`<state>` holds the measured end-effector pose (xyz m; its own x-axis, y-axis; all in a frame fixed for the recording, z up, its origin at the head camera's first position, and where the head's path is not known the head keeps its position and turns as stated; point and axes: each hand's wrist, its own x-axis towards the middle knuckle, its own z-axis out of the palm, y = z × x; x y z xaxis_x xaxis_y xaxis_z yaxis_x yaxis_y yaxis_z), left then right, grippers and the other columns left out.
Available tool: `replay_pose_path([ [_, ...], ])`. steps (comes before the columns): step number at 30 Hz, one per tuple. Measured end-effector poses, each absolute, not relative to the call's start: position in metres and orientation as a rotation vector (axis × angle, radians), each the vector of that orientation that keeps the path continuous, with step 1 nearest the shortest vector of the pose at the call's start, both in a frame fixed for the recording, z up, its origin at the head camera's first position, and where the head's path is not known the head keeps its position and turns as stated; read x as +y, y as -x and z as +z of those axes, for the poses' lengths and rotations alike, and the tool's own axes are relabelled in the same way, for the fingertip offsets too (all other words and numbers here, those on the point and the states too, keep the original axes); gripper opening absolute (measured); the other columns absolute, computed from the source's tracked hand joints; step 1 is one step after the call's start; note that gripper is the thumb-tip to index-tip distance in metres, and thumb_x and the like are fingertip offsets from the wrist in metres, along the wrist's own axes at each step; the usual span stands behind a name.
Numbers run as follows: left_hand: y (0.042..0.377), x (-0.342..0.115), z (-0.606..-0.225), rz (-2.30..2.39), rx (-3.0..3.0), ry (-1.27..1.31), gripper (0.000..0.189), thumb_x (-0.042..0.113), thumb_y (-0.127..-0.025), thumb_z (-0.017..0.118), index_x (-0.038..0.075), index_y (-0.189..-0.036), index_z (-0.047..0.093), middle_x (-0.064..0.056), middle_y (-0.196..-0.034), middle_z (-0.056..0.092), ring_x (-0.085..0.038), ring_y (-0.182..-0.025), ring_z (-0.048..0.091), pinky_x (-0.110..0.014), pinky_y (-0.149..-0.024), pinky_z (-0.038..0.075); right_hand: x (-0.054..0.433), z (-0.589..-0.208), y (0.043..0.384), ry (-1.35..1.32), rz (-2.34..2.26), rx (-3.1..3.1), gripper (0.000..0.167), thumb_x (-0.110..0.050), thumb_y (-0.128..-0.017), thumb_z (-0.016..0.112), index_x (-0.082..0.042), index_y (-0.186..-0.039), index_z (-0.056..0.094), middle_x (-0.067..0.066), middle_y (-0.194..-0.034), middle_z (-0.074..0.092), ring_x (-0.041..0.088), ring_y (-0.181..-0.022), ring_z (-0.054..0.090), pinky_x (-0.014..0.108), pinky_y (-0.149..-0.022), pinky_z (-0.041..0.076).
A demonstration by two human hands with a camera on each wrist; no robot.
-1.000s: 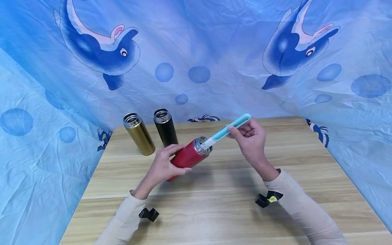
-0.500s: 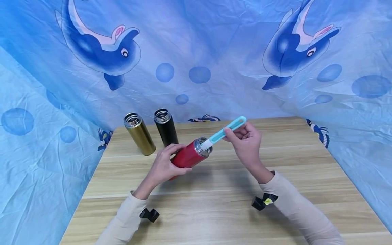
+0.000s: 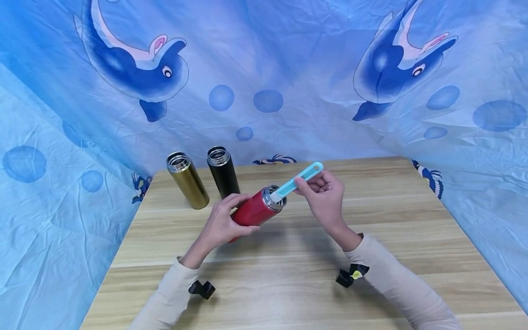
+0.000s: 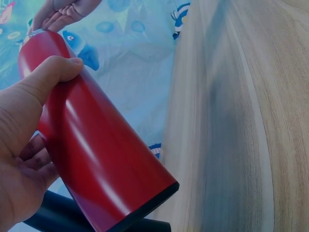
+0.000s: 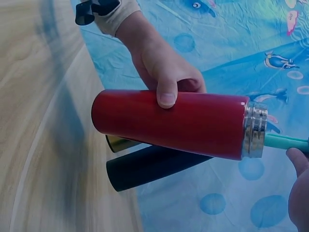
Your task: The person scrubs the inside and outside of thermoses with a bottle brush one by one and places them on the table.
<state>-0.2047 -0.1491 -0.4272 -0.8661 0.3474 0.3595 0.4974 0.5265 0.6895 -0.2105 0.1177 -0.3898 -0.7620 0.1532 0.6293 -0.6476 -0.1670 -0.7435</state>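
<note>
Here, your left hand (image 3: 222, 222) grips the red bottle (image 3: 255, 211), tilted above the counter (image 3: 297, 284) — your right hand (image 3: 326, 199) pinches the turquoise-handled tool (image 3: 286, 187), its white end inside the bottle's mouth.

Head view: high, facing forward and down over table (image 3: 288, 284). Left wrist view: closest, along red bottle (image 4: 91, 145) from base (image 4: 146, 209). Right wrist view: near, side-on, sharing bottle with left.

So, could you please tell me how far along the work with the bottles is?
Done: the tool is partly inside the open red bottle. In hand: the right hand pinches it while the left hand grips the bottle, tilted. Left, probably: taking the tool out; the gold bottle and black bottle stand open, but whether they're done is unclear.
</note>
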Motion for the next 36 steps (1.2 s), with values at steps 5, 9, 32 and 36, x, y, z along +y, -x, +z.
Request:
replay_pose_path([
  [5,0.205,-0.149,-0.427,-1.253,-2.594,0.716,0.072,0.026,-0.068,0.097,0.012,-0.132,0.065,-0.005,-0.127,0.065,-0.027,-0.113,0.064,-0.049,-0.087,0.060,0.115,-0.392,0.211,-0.587,1.977,-1.577,0.016,0.010,-0.088,0.073,0.016,-0.096,0.060,0.008,-0.086,0.077,0.016,-0.073,0.075,0.035,-0.066,0.062],
  [9,0.204,-0.149,-0.427,-1.248,-2.606,0.697,0.073,0.025,-0.068,0.097,0.013,-0.132,0.065,-0.005,-0.128,0.064,-0.027,-0.114,0.063,-0.048,-0.087,0.060,0.114,-0.394,0.210,-0.598,1.973,-1.597,0.015,0.010,-0.088,0.072,0.015,-0.097,0.061,0.008,-0.088,0.077,0.016,-0.075,0.075,0.036,-0.067,0.062],
  [32,0.201,-0.148,-0.428,-1.214,-2.657,0.658,0.076,0.027,-0.070,0.096,0.010,-0.136,0.064,-0.009,-0.128,0.069,-0.029,-0.110,0.066,-0.046,-0.083,0.061,0.124,-0.394,0.210,-0.756,1.924,-1.687,0.020,-0.003,-0.091,0.076,0.011,-0.097,0.063,0.005,-0.093,0.078,0.016,-0.076,0.076,0.038,-0.068,0.062],
  [36,0.201,-0.148,-0.427,-1.205,-2.667,0.650,0.076,0.027,-0.070,0.096,0.010,-0.137,0.064,-0.009,-0.128,0.069,-0.029,-0.111,0.066,-0.046,-0.084,0.061,0.126,-0.393,0.211,-0.754,1.915,-1.685,0.018,-0.002,-0.091,0.076,0.010,-0.097,0.064,0.006,-0.092,0.078,0.017,-0.075,0.076,0.038,-0.068,0.062],
])
